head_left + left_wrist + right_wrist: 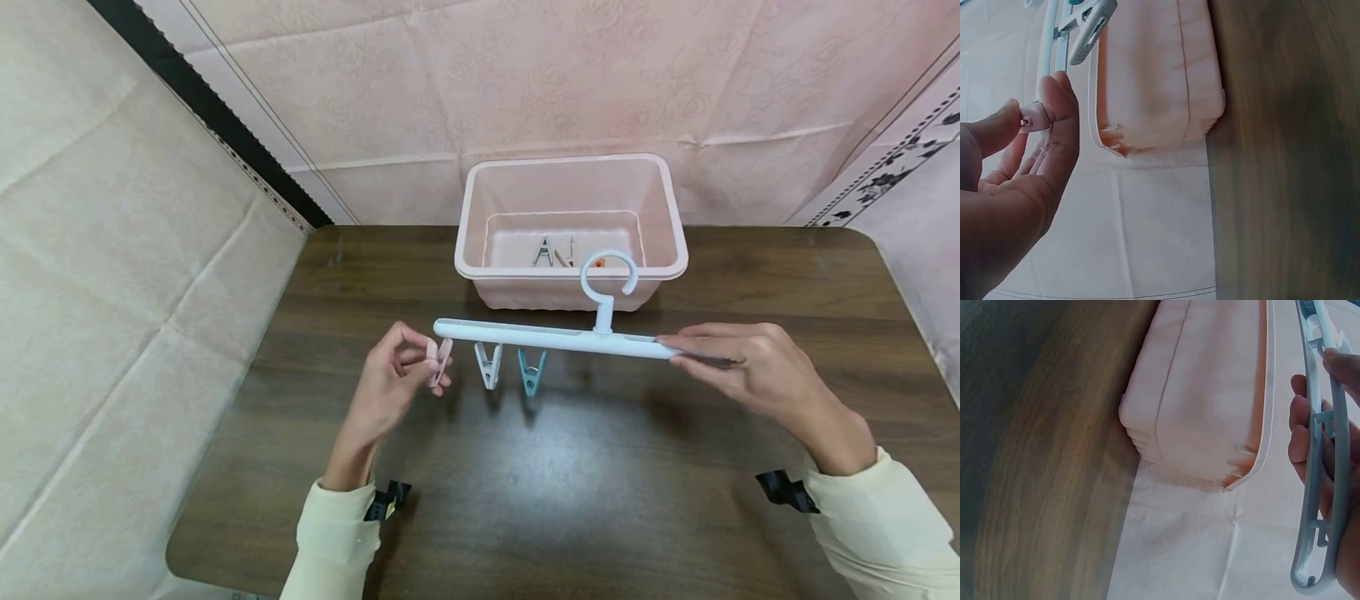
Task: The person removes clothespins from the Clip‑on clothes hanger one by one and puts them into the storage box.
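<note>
A light blue clothes hanger [525, 335] is held up above the table, its hook pointing toward the pink bin. My right hand [757, 367] grips its right end, with fingers and thumb around the bar in the right wrist view. Two clothespins are clipped on the hanger's left half: a whitish one [489, 367] and a teal one [532, 373]. Close to the hanger's left tip, my left hand [390, 375] pinches a pink clothespin [441, 363] between thumb and fingers. Whether that clothespin touches the hanger, I cannot tell.
Behind the hanger stands a pink plastic bin [573, 292] with several clothespins [543, 252] on its floor, partly hidden by the rim and hook. The dark wooden table [555, 500] has pale patterned cloth at its back and sides.
</note>
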`<control>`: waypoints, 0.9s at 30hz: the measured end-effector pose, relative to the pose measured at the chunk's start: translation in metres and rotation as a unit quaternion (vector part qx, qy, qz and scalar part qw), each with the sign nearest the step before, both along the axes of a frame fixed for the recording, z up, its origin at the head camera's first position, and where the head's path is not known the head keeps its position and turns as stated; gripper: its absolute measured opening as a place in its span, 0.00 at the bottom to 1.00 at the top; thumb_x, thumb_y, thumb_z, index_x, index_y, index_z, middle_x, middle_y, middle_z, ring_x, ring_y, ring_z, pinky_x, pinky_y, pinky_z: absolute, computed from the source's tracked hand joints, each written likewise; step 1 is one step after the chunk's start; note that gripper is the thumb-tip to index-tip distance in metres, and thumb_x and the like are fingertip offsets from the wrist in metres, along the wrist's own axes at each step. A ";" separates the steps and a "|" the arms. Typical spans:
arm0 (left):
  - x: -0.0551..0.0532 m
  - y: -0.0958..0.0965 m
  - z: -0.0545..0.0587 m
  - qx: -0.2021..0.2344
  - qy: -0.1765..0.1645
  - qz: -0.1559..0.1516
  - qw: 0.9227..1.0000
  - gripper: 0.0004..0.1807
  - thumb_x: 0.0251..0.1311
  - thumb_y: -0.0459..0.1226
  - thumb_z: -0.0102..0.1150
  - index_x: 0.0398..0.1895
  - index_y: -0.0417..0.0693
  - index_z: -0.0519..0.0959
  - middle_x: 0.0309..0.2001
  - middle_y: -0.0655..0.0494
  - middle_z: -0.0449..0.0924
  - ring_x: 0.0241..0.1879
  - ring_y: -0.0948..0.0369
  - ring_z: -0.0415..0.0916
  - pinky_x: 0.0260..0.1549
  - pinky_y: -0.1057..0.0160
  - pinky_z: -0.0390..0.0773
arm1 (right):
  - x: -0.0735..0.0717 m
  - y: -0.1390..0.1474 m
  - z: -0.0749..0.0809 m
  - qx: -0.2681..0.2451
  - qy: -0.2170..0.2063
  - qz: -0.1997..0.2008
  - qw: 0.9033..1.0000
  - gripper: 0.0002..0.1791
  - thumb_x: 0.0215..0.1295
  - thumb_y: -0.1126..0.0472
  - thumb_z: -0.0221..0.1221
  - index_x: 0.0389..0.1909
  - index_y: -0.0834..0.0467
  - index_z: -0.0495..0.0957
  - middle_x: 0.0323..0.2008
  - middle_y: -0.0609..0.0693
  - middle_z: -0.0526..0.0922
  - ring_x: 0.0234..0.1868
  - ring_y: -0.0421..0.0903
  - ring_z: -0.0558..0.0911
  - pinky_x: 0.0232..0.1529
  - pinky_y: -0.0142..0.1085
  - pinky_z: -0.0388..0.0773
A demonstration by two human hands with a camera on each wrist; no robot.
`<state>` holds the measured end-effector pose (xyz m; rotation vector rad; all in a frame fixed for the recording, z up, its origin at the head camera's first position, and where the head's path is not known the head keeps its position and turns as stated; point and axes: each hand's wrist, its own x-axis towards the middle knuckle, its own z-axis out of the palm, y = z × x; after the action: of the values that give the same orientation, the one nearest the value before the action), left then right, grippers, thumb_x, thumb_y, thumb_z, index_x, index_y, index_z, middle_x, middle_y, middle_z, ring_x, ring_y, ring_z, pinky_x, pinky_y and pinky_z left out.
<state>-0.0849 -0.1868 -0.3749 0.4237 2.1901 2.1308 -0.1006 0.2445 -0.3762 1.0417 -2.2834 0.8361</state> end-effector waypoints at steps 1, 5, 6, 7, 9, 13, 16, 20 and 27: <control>0.000 0.001 0.000 -0.011 0.005 0.005 1.000 0.10 0.62 0.13 0.51 0.43 0.25 0.65 0.36 0.26 0.80 0.26 0.53 0.83 0.25 0.52 0.83 | 0.000 0.000 0.000 0.000 0.000 0.001 1.000 0.25 0.73 0.38 0.53 0.41 0.52 0.91 0.36 0.50 0.89 0.36 0.38 0.86 0.35 0.22 0.76; 0.002 0.006 0.000 -0.051 0.022 0.027 0.998 0.11 0.61 0.12 0.52 0.42 0.27 0.66 0.35 0.29 0.81 0.25 0.56 0.83 0.25 0.49 0.83 | -0.001 0.000 -0.001 -0.002 0.000 0.003 1.000 0.25 0.73 0.39 0.53 0.41 0.52 0.91 0.37 0.49 0.89 0.37 0.37 0.86 0.41 0.21 0.75; 0.003 0.007 0.001 -0.061 0.028 0.033 0.997 0.12 0.60 0.12 0.52 0.42 0.27 0.67 0.35 0.30 0.82 0.25 0.54 0.83 0.25 0.49 0.83 | -0.001 0.000 -0.001 0.000 0.003 0.003 1.000 0.25 0.73 0.39 0.53 0.40 0.53 0.91 0.37 0.49 0.89 0.37 0.37 0.86 0.41 0.21 0.76; 0.003 0.008 0.001 -0.069 0.034 0.038 0.996 0.12 0.60 0.13 0.53 0.42 0.28 0.67 0.35 0.31 0.82 0.25 0.51 0.83 0.25 0.48 0.83 | -0.001 0.000 -0.001 0.000 0.005 0.002 1.000 0.25 0.73 0.39 0.53 0.40 0.53 0.91 0.36 0.49 0.89 0.37 0.37 0.86 0.40 0.22 0.76; 0.004 0.010 0.002 -0.093 0.046 0.049 0.993 0.12 0.60 0.13 0.54 0.42 0.30 0.68 0.36 0.33 0.83 0.26 0.46 0.83 0.25 0.50 0.83 | -0.001 0.000 -0.001 0.002 0.008 0.003 1.000 0.25 0.73 0.39 0.53 0.40 0.53 0.91 0.36 0.49 0.89 0.36 0.38 0.86 0.38 0.23 0.77; 0.006 0.013 0.003 -0.149 0.071 0.067 0.984 0.12 0.60 0.16 0.57 0.41 0.33 0.69 0.35 0.35 0.84 0.28 0.40 0.82 0.25 0.57 0.83 | -0.001 0.000 -0.001 0.005 0.012 0.002 1.000 0.25 0.73 0.40 0.53 0.40 0.53 0.91 0.37 0.48 0.89 0.35 0.39 0.86 0.36 0.25 0.78; 0.007 0.014 0.004 -0.191 0.092 0.079 0.974 0.12 0.60 0.18 0.60 0.41 0.34 0.70 0.34 0.37 0.84 0.28 0.43 0.83 0.26 0.61 0.83 | -0.001 0.000 -0.002 0.007 0.017 -0.004 1.000 0.25 0.73 0.39 0.53 0.40 0.52 0.91 0.37 0.48 0.89 0.34 0.40 0.87 0.36 0.26 0.79; 0.008 0.017 0.004 -0.263 0.146 0.091 0.949 0.12 0.58 0.21 0.65 0.40 0.37 0.71 0.33 0.43 0.85 0.29 0.52 0.84 0.28 0.58 0.83 | -0.001 -0.001 -0.002 0.000 0.014 0.005 1.000 0.24 0.73 0.40 0.54 0.41 0.53 0.91 0.37 0.49 0.89 0.34 0.38 0.86 0.34 0.26 0.79; 0.007 0.019 0.003 -0.199 0.133 0.095 0.966 0.12 0.55 0.21 0.66 0.37 0.34 0.72 0.34 0.40 0.86 0.30 0.53 0.85 0.31 0.61 0.84 | -0.003 -0.003 -0.001 -0.019 0.007 0.018 1.000 0.24 0.73 0.42 0.55 0.41 0.56 0.90 0.37 0.49 0.89 0.35 0.36 0.86 0.35 0.23 0.77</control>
<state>-0.0777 -0.1681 -0.3720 0.5085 2.8323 1.7200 -0.1036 0.2411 -0.3773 1.0717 -2.2339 0.8816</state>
